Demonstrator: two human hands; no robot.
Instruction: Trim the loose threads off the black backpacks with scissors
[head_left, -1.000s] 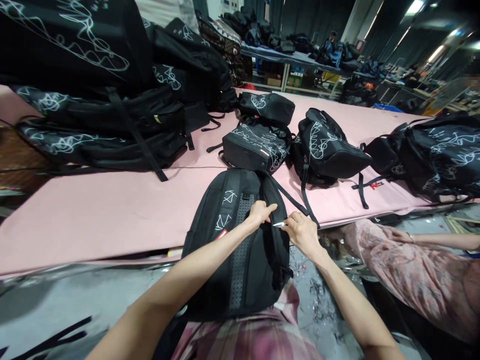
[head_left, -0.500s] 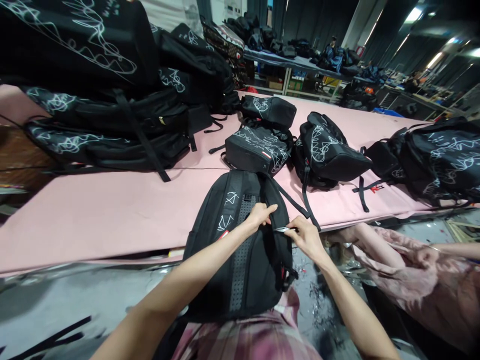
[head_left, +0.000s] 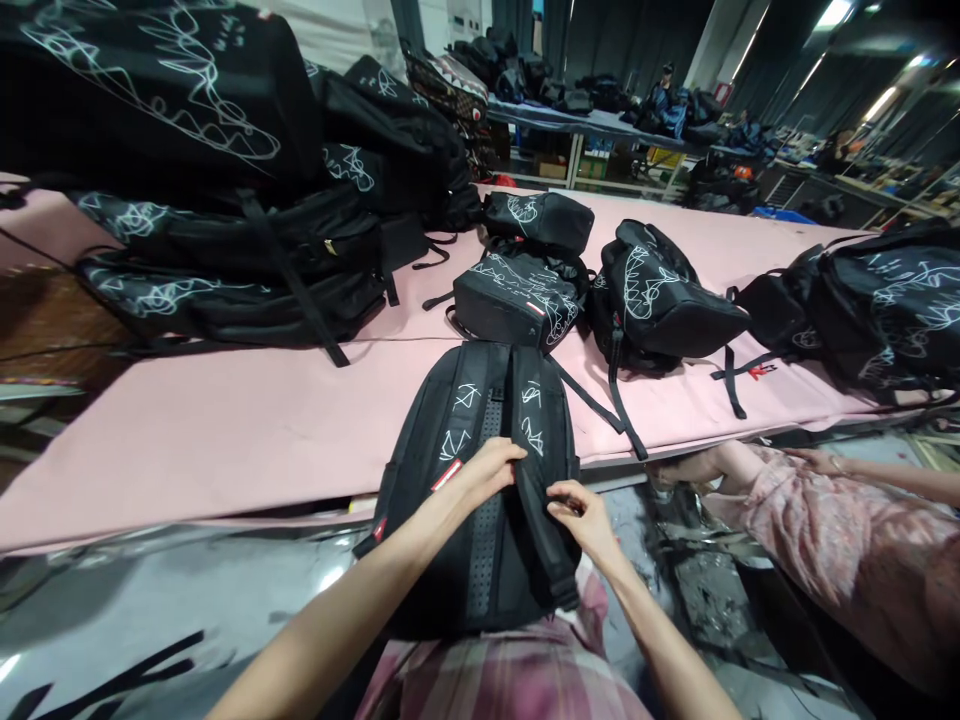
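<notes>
A black backpack [head_left: 435,540] leans against the table edge over my lap, its back panel and both shoulder straps facing me. White scribbled lines mark the straps, and a red-and-white label [head_left: 448,474] sits by the left one. My left hand [head_left: 487,475] is closed on the inner edge of the right shoulder strap [head_left: 538,500], thumb on top. At that strap's outer edge, my right hand [head_left: 586,517] is curled with thumb and fingertips together. What lies between those fingertips is too small to make out.
Black backpacks with white line drawings are piled on the left of the pink table [head_left: 247,430]. More bags [head_left: 517,300] stand behind mine and at the right. A person in a pink patterned garment [head_left: 817,510] sits close on my right. Loose straps [head_left: 628,430] hang over the table edge.
The right shoulder strap has turned over, so its white-marked face now shows. Both hands have moved lower along it. The pale object at my right fingertips is no longer visible.
</notes>
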